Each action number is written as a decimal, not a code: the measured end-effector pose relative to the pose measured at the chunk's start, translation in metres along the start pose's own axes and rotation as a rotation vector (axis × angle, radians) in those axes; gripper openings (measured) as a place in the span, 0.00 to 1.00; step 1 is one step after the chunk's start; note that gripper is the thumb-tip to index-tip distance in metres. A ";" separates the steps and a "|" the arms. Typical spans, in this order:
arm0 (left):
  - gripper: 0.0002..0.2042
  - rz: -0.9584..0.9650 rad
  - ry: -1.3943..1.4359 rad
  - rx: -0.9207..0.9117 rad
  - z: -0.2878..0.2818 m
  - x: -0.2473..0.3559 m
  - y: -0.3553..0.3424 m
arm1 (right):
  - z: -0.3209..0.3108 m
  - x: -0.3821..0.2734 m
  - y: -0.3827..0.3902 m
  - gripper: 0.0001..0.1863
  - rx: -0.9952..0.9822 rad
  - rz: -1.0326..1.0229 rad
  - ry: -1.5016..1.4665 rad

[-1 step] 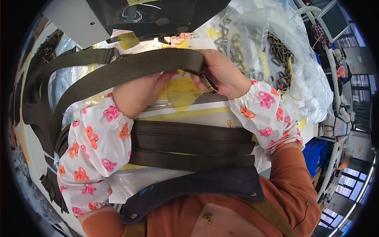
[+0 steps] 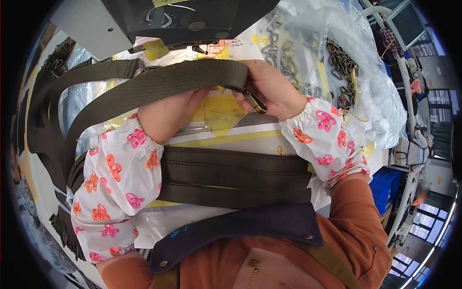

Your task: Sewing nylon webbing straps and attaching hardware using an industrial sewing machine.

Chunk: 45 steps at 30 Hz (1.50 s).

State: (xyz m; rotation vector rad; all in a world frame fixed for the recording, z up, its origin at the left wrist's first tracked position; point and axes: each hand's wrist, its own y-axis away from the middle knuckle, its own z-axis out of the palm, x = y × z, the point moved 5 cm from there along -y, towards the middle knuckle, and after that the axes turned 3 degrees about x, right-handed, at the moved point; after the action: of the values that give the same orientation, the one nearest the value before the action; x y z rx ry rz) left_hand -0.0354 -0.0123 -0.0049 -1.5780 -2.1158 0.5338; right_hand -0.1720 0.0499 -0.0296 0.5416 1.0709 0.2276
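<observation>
A wide dark olive webbing strap [image 2: 159, 85] arches across the work table and folds over at its right end. My right hand [image 2: 272, 89] is closed on that folded end, where a metal snap hook [image 2: 256, 102] hangs between the fingers. Under the arch, my left hand [image 2: 169, 114] reaches up to the strap's underside and appears to grip it; the strap hides most of its fingers. Several more dark straps [image 2: 236, 167] lie side by side on the table, nearer to me.
A black and grey machine [image 2: 187, 24] stands at the far side. Clear plastic bags [image 2: 380, 106] with metal rings and hooks [image 2: 341, 62] lie at the right. More straps [image 2: 45, 125] hang in a bundle at the left. A blue bin [image 2: 385, 188] is at the right.
</observation>
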 end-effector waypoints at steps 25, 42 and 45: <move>0.16 0.094 0.270 -0.233 0.025 -0.019 -0.005 | -0.017 -0.024 -0.015 0.20 0.164 -0.824 0.956; 0.13 -0.233 0.402 -0.405 0.030 -0.018 0.000 | 0.001 -0.006 -0.003 0.14 0.316 -1.347 1.377; 0.12 -0.254 0.266 -0.464 0.030 -0.019 0.003 | 0.006 -0.002 0.001 0.06 0.253 -1.503 1.393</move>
State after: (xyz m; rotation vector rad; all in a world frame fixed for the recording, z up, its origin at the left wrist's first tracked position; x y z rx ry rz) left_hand -0.0455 -0.0314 -0.0335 -1.4674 -2.2811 -0.2588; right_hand -0.1681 0.0477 -0.0257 -0.4535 2.5654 -1.0318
